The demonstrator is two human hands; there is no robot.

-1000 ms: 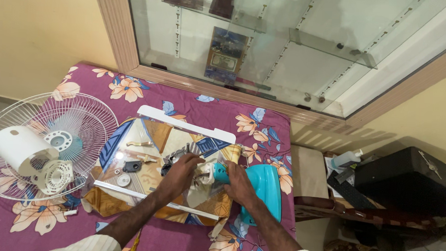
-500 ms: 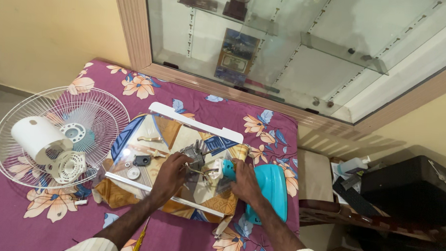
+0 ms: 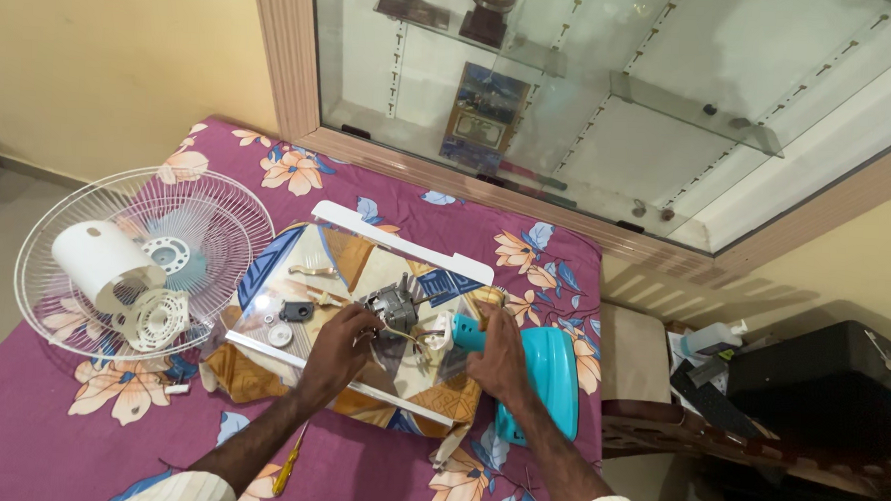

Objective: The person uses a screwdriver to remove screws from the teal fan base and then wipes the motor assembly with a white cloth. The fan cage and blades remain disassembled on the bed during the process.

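Fan motor gripped by left hand; right hand holds teal base.

Both forearms reached forward from the bottom of the view, bare from pale cuffed sleeves at the elbows, and converged toward one another — left from the lower left, right from the lower right. The left hand lay palm down with its back to the camera, fingers curled forward and downward in a loose grasp, fingertips hidden beneath. The right hand sat just beside it, near but apart — also knuckles up, fingers bent and closed in a grip, wrist straight in line with the forearm.
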